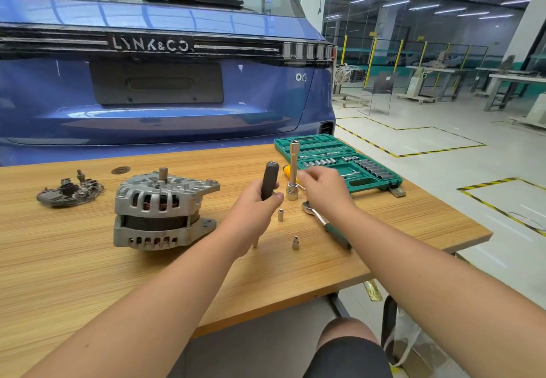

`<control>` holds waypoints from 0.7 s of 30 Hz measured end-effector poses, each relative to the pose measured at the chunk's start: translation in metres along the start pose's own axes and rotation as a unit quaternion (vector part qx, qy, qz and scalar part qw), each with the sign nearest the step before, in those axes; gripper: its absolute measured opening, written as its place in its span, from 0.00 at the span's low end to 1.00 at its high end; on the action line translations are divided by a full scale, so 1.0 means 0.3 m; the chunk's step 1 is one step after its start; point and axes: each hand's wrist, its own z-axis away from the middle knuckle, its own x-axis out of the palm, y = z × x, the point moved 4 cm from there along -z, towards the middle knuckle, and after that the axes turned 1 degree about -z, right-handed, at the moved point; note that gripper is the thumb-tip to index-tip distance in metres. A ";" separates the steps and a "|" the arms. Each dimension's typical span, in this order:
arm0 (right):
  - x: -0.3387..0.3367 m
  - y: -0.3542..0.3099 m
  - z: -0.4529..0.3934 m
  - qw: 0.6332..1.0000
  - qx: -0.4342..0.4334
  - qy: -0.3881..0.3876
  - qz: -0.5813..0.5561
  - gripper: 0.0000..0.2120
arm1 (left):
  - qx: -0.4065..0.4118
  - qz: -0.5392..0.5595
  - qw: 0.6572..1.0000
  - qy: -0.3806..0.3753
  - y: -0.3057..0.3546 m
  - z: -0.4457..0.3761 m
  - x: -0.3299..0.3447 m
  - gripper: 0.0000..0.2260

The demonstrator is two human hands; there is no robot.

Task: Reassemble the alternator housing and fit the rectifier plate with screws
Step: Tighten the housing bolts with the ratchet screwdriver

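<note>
The grey alternator stands on the wooden table, shaft up, left of my hands. The dark rectifier plate lies farther left. My left hand grips a black driver handle held upright, its thin shaft tip showing below the hand. My right hand hovers with loosely bent fingers beside an upright extension bar with a socket; I cannot tell whether it touches it. Two small sockets stand on the table between my arms.
A ratchet lies under my right wrist. An open green socket case sits at the back right of the table, with a yellow-handled tool beside it. A blue car stands close behind. The table's right edge drops to the workshop floor.
</note>
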 end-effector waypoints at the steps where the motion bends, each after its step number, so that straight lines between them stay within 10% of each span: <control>1: -0.008 -0.034 0.014 0.993 0.012 -0.001 -0.114 0.12 | 0.002 -0.006 1.000 -0.003 0.003 -0.002 0.006 0.08; 10: 0.037 -0.122 0.096 0.957 0.029 -0.061 -0.282 0.07 | 0.045 -0.081 0.995 -0.035 0.050 0.026 0.039 0.05; 21: 0.039 -0.103 0.029 0.738 0.247 0.047 -0.626 0.14 | 0.039 -0.203 0.977 -0.054 -0.002 0.099 -0.003 0.18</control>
